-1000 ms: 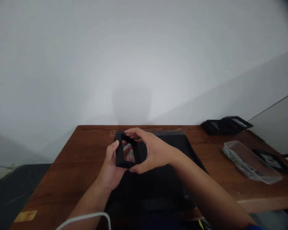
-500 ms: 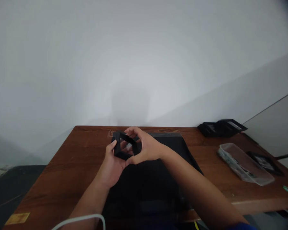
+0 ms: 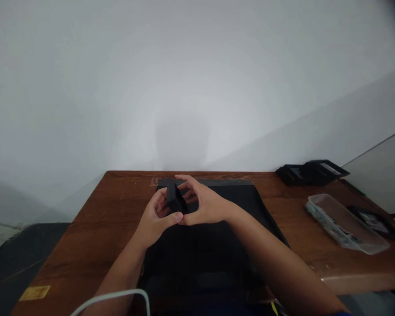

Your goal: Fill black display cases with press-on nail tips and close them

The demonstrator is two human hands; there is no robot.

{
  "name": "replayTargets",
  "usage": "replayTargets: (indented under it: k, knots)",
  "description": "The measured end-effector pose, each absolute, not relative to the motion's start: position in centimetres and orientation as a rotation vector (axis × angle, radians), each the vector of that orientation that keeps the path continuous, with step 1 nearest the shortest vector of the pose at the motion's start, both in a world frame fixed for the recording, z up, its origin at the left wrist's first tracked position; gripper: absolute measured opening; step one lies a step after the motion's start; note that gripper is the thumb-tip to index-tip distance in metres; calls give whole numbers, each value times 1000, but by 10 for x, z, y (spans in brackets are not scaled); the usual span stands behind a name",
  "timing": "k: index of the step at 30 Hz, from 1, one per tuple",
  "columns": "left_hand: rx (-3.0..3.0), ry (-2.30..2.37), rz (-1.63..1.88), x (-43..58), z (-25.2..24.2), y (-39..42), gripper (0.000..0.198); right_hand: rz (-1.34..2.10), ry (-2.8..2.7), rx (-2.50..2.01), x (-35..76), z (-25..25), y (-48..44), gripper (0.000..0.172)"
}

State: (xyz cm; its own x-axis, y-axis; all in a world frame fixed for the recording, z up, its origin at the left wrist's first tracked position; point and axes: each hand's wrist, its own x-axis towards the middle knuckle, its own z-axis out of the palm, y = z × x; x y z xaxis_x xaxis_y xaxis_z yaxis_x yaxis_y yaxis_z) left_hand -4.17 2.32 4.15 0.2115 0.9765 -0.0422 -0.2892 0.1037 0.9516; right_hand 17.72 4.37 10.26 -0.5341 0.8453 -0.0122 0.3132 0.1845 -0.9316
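Note:
A small black open-centred frame (image 3: 175,198) is held up above the black mat, turned so that mostly one narrow side faces me. My left hand (image 3: 157,219) grips its left side, thumb along the lower edge and fingers behind. My right hand (image 3: 206,204) curves round the other side, its thumb tip meeting the left thumb at the bottom and its fingers reaching over the far side. The fingers partly hide the frame. Beneath both hands lies the black mat (image 3: 204,254) on the wooden table (image 3: 118,210).
On the right stands a clear plastic box (image 3: 345,224) with small items inside. Beside it lies a flat black frame (image 3: 375,221); further black frames (image 3: 311,172) lie at the back right by the wall. A white cable (image 3: 118,293) crosses the lower left, near a yellow label (image 3: 34,292).
The black frame has turned, so its opening no longer faces me. My left thumb has moved from its upper left side to its lower edge. The view has shifted slightly.

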Motion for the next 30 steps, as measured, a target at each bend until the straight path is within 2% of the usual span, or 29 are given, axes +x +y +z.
replayTargets:
  k: [7, 20, 30]
  knots:
    - [1038, 888, 1085, -40, 29, 20, 72, 1493, -2042, -1099, 186, 87, 58, 123]
    - [1115, 890, 1039, -28, 20, 20, 78, 1565, -2055, -1109, 195, 80, 60, 116]
    - [1207, 890, 926, -17, 9, 28, 67, 1677, -1905, -1097, 209, 57, 53, 114]
